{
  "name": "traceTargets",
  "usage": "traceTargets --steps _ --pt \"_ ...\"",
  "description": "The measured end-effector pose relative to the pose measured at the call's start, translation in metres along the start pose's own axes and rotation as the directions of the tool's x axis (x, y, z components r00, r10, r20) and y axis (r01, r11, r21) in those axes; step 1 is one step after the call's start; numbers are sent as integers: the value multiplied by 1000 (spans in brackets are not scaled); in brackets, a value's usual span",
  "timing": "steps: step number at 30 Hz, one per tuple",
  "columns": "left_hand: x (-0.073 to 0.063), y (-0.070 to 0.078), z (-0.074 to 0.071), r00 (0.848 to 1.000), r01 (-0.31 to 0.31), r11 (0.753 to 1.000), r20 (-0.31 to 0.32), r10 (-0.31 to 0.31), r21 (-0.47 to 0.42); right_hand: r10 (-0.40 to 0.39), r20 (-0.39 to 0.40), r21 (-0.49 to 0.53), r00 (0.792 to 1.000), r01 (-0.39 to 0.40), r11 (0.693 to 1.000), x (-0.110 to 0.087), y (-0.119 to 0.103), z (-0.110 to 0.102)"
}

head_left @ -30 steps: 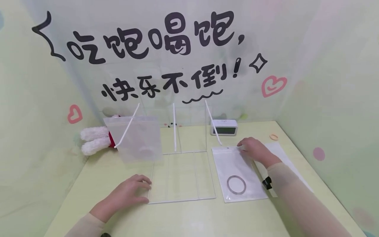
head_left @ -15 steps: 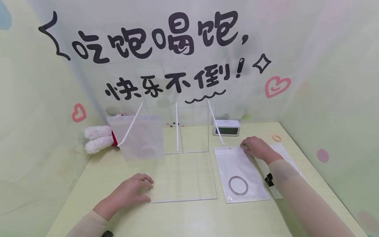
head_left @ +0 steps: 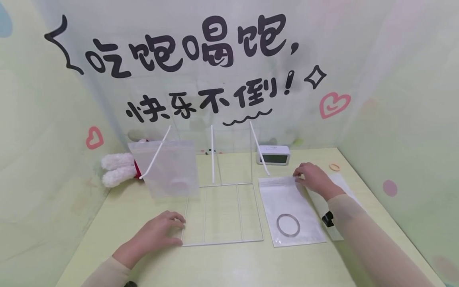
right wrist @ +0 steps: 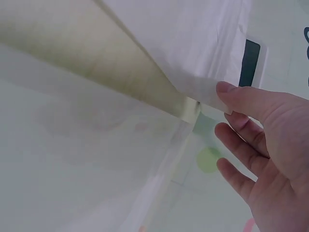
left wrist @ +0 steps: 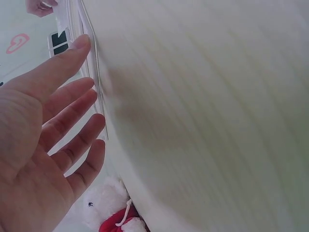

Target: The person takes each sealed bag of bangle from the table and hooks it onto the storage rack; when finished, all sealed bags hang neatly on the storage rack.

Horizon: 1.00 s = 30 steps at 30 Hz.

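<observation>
A white wire display rack (head_left: 223, 242) with three hooks stands mid-table. My left hand (head_left: 152, 235) rests at the left edge of its base, fingers loosely bent; in the left wrist view the fingertips meet the thin wire. On the leftmost hook hangs a translucent zip bag (head_left: 173, 165). Right of the rack lies a white-backed zip bag (head_left: 273, 199) with a ring-shaped bangle (head_left: 277, 225) showing through. My right hand (head_left: 312, 179) pinches this bag's top right corner. In the right wrist view, the thumb lies over the corner of the bag (right wrist: 193, 43).
Another flat bag (head_left: 338, 236) lies partly under my right forearm. A small orange ring (head_left: 334, 167) sits at the far right. A white digital clock (head_left: 273, 155) stands behind the rack, and a white plush toy (head_left: 117, 175) lies at the back left.
The right hand and the bag corner have shifted very slightly. My left hand stays at the rack base. The head view has turned a little.
</observation>
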<state>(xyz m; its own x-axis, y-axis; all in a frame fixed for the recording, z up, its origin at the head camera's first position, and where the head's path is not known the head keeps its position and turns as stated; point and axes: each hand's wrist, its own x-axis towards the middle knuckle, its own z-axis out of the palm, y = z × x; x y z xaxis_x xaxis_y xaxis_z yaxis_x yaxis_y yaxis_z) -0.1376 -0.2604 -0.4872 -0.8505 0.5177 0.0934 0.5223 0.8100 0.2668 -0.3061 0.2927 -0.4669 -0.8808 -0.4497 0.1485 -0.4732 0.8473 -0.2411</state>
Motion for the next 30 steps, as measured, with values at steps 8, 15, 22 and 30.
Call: traceTargets --steps 8,15,22,30 --pt "-1 0 -1 1000 -7 1000 -12 7 13 15 -67 32 998 -13 999 -17 -19 -21" --pt "-2 0 0 1000 -6 1000 -12 6 6 -44 -154 80 987 57 995 -35 -41 -37" --pt "-2 0 0 1000 -10 1000 -20 10 9 -169 -328 22 930 186 982 -49 -63 -53" --pt "-1 -2 2 999 -21 1000 -26 21 4 -285 -477 -6 831 322 947 -58 -95 -79"
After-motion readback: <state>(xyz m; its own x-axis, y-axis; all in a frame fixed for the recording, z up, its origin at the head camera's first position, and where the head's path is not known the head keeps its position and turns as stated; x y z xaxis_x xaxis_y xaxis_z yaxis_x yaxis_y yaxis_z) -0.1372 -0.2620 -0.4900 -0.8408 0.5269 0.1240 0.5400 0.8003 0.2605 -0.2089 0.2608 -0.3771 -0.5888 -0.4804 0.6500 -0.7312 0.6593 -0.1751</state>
